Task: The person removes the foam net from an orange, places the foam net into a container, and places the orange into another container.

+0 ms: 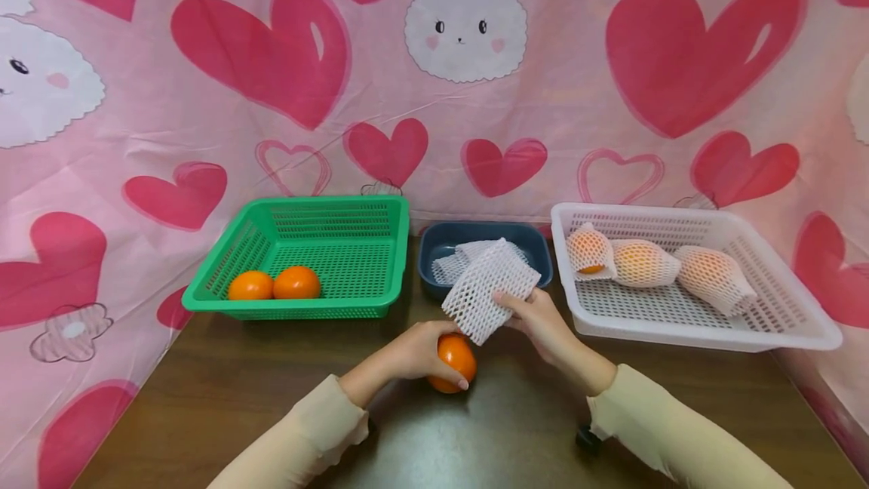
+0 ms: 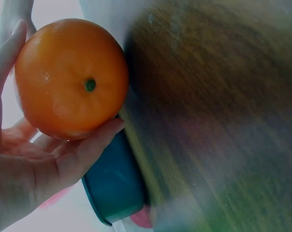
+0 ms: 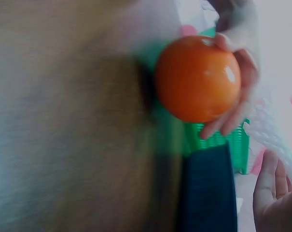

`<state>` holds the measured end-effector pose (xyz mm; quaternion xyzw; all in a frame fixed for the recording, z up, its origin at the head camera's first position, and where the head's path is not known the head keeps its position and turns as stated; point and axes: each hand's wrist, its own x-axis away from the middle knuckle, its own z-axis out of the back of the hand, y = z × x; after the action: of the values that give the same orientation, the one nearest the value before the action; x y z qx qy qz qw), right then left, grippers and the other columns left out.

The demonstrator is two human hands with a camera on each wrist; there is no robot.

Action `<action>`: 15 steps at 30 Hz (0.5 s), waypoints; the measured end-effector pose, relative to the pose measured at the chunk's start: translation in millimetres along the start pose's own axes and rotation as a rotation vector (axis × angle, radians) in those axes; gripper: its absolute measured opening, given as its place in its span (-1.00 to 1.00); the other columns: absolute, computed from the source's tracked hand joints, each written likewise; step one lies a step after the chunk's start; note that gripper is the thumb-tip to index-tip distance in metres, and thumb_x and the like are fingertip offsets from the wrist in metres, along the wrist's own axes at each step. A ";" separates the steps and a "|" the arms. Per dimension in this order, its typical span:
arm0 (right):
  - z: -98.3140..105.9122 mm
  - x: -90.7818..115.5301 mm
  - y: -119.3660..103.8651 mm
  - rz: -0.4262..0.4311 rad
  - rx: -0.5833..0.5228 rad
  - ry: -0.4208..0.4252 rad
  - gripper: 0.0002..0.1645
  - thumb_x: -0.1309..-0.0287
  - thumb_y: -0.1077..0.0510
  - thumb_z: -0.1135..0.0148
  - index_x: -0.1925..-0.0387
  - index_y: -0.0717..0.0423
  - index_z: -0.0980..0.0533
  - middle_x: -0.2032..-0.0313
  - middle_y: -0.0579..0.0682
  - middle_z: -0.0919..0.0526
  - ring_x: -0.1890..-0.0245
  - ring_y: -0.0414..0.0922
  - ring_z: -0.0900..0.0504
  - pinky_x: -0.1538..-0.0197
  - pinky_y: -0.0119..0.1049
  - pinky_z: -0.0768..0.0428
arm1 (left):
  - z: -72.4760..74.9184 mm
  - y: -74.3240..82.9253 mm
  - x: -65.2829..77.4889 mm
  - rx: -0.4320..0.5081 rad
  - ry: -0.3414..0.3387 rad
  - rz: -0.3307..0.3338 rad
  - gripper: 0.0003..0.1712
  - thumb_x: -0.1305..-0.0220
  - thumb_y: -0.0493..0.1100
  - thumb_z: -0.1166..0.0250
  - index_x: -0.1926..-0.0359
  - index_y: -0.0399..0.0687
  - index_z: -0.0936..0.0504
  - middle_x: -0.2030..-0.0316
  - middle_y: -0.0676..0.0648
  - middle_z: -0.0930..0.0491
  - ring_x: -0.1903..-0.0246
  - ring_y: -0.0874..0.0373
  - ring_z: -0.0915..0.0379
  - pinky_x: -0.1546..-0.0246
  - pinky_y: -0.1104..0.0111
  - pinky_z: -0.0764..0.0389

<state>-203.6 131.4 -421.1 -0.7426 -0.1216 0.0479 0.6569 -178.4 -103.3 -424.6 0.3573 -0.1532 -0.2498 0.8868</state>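
Note:
My left hand (image 1: 419,353) grips an orange (image 1: 456,362) just above the table, thumb on the near side and fingers round the far side. In the left wrist view the green stem spot of the orange (image 2: 71,79) faces the camera. Between thumb and fingers, my right hand (image 1: 539,321) pinches a white foam net sleeve (image 1: 490,293), which looks flat and hangs up and to the left, close to the orange. More white net sleeves (image 1: 451,266) lie in the dark blue tray (image 1: 428,236) behind the hands, partly hidden by the held one.
On the left stands a green basket (image 1: 394,247) with two bare oranges (image 1: 296,282). A white basket (image 1: 679,334) on the right holds three net-wrapped fruits (image 1: 645,262). Behind the wooden table (image 1: 516,429) hangs a pink heart-patterned cloth (image 1: 380,59).

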 end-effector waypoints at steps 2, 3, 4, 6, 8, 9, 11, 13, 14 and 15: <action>-3.9 -8.5 -3.1 0.018 0.016 0.029 -0.44 -0.47 0.19 -0.17 -0.34 0.42 -0.33 -0.03 0.05 -0.68 0.15 -0.21 -0.69 0.01 -0.29 -0.67 | 0.3 -0.6 0.2 -0.006 -0.013 0.012 -0.28 0.04 0.00 -0.68 -0.16 -0.08 -0.65 0.06 -0.01 -0.65 0.19 0.17 -0.51 0.12 0.34 -0.58; -6.0 -13.2 -4.8 0.028 0.020 0.046 -0.45 -0.47 0.20 -0.18 -0.34 0.41 -0.35 -0.03 0.06 -0.68 0.16 -0.21 -0.69 0.02 -0.30 -0.68 | 0.4 -0.8 0.4 -0.002 -0.019 0.018 -0.31 0.03 0.00 -0.67 -0.15 -0.05 -0.66 0.04 -0.02 -0.65 0.18 0.16 -0.51 0.12 0.32 -0.58; -8.3 -18.1 -6.5 0.039 0.021 0.064 -0.47 -0.46 0.21 -0.19 -0.32 0.40 -0.36 -0.02 0.07 -0.68 0.18 -0.21 -0.70 0.03 -0.30 -0.68 | 0.6 -0.9 0.6 0.000 -0.024 0.023 -0.32 0.01 -0.01 -0.67 -0.15 -0.03 -0.66 0.03 -0.02 -0.65 0.18 0.15 -0.51 0.12 0.31 -0.58; -12.8 -27.9 -10.0 0.062 0.033 0.095 -0.49 -0.45 0.20 -0.21 -0.30 0.39 -0.39 0.01 0.07 -0.69 0.21 -0.23 -0.70 0.06 -0.33 -0.68 | 0.9 -1.0 0.6 0.001 -0.030 0.029 -0.34 0.00 -0.01 -0.66 -0.14 0.01 -0.67 0.02 -0.03 -0.65 0.16 0.13 -0.50 0.12 0.29 -0.58; -17.5 -37.6 -13.5 0.081 0.033 0.125 -0.51 -0.44 0.21 -0.23 -0.27 0.38 -0.41 0.06 0.05 -0.71 0.26 -0.24 -0.70 0.10 -0.36 -0.69 | 1.0 -1.7 0.2 0.004 -0.034 0.034 -0.36 -0.01 0.00 -0.65 -0.14 0.03 -0.67 0.01 -0.03 -0.64 0.15 0.11 -0.50 0.11 0.28 -0.58; -19.5 -42.2 -15.1 0.088 0.031 0.135 -0.52 -0.43 0.21 -0.23 -0.26 0.38 -0.41 0.08 0.04 -0.71 0.28 -0.24 -0.71 0.12 -0.37 -0.69 | 1.1 -1.6 0.3 0.008 -0.036 0.036 -0.36 -0.02 0.00 -0.65 -0.14 0.04 -0.67 0.01 -0.03 -0.64 0.14 0.11 -0.49 0.11 0.27 -0.57; -22.5 -51.4 -17.2 0.097 0.030 0.147 -0.51 -0.43 0.20 -0.24 -0.25 0.39 -0.41 0.11 0.03 -0.71 0.31 -0.25 -0.70 0.14 -0.38 -0.69 | 1.0 -1.9 -0.2 0.009 -0.039 0.037 -0.37 -0.02 0.01 -0.64 -0.14 0.06 -0.66 0.01 -0.02 -0.64 0.14 0.11 -0.48 0.11 0.27 -0.57; -24.7 -59.8 -18.4 0.099 0.028 0.158 -0.52 -0.42 0.19 -0.26 -0.24 0.39 -0.43 0.13 0.04 -0.72 0.34 -0.24 -0.71 0.15 -0.36 -0.70 | 0.6 -2.1 -0.9 0.013 -0.041 0.035 -0.36 -0.03 0.02 -0.64 -0.15 0.06 -0.66 0.02 -0.02 -0.63 0.14 0.12 -0.48 0.11 0.29 -0.56; -24.9 -63.5 -18.3 0.095 0.037 0.162 -0.51 -0.42 0.18 -0.26 -0.24 0.38 -0.43 0.13 0.04 -0.72 0.34 -0.24 -0.70 0.14 -0.35 -0.70 | 0.4 -2.1 -1.1 0.016 -0.042 0.033 -0.36 -0.03 0.02 -0.63 -0.15 0.06 -0.66 0.01 -0.01 -0.63 0.14 0.12 -0.48 0.11 0.29 -0.56; -25.0 -66.9 -18.2 0.088 0.049 0.164 -0.51 -0.42 0.17 -0.26 -0.24 0.38 -0.44 0.12 0.05 -0.72 0.35 -0.24 -0.70 0.13 -0.33 -0.70 | 0.1 -2.3 -1.6 0.017 -0.042 0.030 -0.36 -0.04 0.02 -0.63 -0.16 0.06 -0.66 0.01 -0.01 -0.63 0.15 0.13 -0.49 0.11 0.30 -0.56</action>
<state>-264.6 93.0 -405.7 -0.7324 -0.0336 0.0189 0.6798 -180.5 -103.9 -426.3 0.3570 -0.1793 -0.2425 0.8841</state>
